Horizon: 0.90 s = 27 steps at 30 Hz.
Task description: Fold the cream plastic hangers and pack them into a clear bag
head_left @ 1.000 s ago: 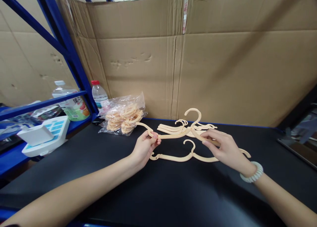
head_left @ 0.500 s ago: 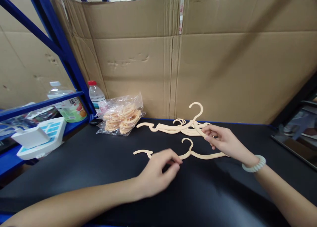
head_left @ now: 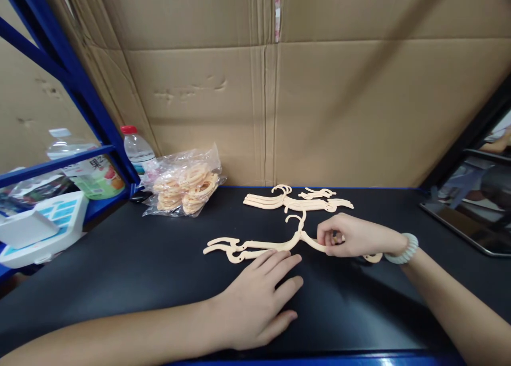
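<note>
Two cream plastic hangers (head_left: 255,245) lie stacked on the black table (head_left: 131,265) in front of me. My right hand (head_left: 353,236), with a pale bead bracelet on the wrist, pinches the right arm of these hangers. My left hand (head_left: 259,302) lies flat on the table with fingers spread, its fingertips touching the near edge of the hangers' left arm. A small pile of more cream hangers (head_left: 297,201) lies further back near the cardboard wall.
A clear bag of cream hooks (head_left: 183,184) sits at the back left. Beside it stand a water bottle (head_left: 136,148) and blue shelf posts (head_left: 80,83). A white and blue device (head_left: 38,227) rests at the left. Cardboard (head_left: 319,99) walls the back; a dark tray (head_left: 465,206) lies at right.
My right hand brought the hanger it held down from the back pile onto the one lying in front. My left hand let go and now lies flat by the hangers.
</note>
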Each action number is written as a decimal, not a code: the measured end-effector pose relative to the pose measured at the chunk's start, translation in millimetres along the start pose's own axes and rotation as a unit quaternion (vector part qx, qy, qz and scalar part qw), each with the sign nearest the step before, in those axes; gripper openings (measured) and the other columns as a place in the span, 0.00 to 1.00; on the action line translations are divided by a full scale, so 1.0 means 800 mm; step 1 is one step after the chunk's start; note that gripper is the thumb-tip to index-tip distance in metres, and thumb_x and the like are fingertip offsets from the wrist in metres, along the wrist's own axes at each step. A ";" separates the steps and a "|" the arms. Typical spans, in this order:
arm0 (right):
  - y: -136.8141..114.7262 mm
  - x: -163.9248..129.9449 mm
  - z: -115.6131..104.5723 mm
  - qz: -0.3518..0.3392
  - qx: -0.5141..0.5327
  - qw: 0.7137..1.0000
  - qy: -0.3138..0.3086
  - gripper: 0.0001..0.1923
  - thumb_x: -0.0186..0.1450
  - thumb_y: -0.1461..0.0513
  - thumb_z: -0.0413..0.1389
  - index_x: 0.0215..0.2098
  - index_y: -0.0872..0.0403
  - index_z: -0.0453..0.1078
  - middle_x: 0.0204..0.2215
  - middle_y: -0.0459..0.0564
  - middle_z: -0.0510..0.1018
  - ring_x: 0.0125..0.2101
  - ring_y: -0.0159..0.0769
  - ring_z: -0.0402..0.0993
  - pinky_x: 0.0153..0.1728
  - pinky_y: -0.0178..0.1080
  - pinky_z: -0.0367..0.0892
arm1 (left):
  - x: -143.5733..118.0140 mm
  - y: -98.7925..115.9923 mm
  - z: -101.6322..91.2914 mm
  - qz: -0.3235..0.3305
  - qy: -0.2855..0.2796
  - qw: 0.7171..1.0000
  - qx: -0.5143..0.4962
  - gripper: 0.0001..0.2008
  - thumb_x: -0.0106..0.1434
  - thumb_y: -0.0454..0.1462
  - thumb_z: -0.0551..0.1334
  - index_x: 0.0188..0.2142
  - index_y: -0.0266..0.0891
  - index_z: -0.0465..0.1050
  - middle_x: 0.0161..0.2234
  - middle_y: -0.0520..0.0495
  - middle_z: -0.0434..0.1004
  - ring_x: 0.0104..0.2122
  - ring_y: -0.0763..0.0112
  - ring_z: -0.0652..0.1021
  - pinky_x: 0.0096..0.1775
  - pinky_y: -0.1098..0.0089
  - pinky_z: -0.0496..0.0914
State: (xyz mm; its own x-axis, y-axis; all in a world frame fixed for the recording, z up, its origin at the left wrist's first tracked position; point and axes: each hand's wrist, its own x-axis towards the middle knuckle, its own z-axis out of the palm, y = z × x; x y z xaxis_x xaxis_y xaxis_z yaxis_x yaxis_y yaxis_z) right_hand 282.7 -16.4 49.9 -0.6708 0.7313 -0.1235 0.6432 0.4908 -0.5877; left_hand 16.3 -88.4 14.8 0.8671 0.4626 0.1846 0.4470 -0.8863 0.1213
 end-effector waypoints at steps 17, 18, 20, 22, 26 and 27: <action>0.016 0.002 0.010 0.038 -0.145 0.988 0.025 0.05 0.56 0.68 0.54 0.28 0.54 0.71 0.25 0.45 0.74 0.25 0.31 0.67 0.25 0.32 0.57 | 0.000 -0.005 0.003 -0.060 -0.019 0.998 -0.014 0.29 0.62 0.44 0.58 0.60 0.34 0.59 0.64 0.34 0.54 0.64 0.46 0.53 0.61 0.47 0.52; 0.015 0.002 0.009 0.044 -0.146 0.988 0.023 0.05 0.56 0.68 0.53 0.28 0.54 0.70 0.24 0.45 0.74 0.25 0.30 0.67 0.25 0.32 0.56 | 0.000 -0.005 0.003 -0.063 -0.021 0.998 -0.014 0.31 0.63 0.44 0.58 0.62 0.33 0.57 0.65 0.34 0.53 0.64 0.47 0.53 0.61 0.47 0.52; 0.013 0.002 0.009 0.050 -0.144 0.988 0.024 0.07 0.55 0.70 0.52 0.28 0.54 0.69 0.24 0.44 0.74 0.24 0.30 0.66 0.24 0.32 0.55 | 0.000 -0.006 0.004 -0.068 -0.023 0.997 -0.018 0.33 0.63 0.45 0.58 0.63 0.34 0.53 0.65 0.35 0.52 0.64 0.47 0.53 0.62 0.46 0.51; 0.012 0.002 0.009 0.057 -0.141 0.988 0.033 0.09 0.53 0.71 0.52 0.31 0.54 0.69 0.24 0.44 0.74 0.24 0.30 0.66 0.23 0.31 0.54 | 0.001 -0.007 0.004 -0.075 -0.028 0.997 -0.022 0.34 0.64 0.46 0.57 0.65 0.34 0.51 0.66 0.36 0.50 0.64 0.46 0.52 0.61 0.45 0.51; 0.012 0.001 0.008 0.070 -0.140 0.986 0.050 0.14 0.56 0.68 0.54 0.42 0.54 0.68 0.24 0.43 0.74 0.23 0.31 0.67 0.22 0.32 0.55 | 0.000 -0.008 0.006 -0.090 -0.041 0.995 -0.020 0.35 0.64 0.47 0.56 0.66 0.33 0.48 0.66 0.36 0.48 0.65 0.45 0.51 0.61 0.45 0.51; 0.011 0.001 0.008 0.074 -0.139 0.986 0.050 0.15 0.57 0.67 0.55 0.44 0.54 0.68 0.23 0.43 0.74 0.23 0.31 0.67 0.23 0.32 0.55 | -0.001 -0.009 0.007 -0.092 -0.040 0.995 -0.019 0.36 0.65 0.47 0.55 0.66 0.34 0.47 0.66 0.36 0.47 0.65 0.45 0.50 0.61 0.45 0.51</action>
State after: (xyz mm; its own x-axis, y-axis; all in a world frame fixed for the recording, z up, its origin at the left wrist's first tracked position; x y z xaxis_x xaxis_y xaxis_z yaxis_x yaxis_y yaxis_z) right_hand 285.7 -14.3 39.7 -0.5317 0.8404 -0.1045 0.8169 0.4764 -0.3250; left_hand 14.0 -82.4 8.4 0.7872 0.6116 0.0788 0.5915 -0.7850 0.1839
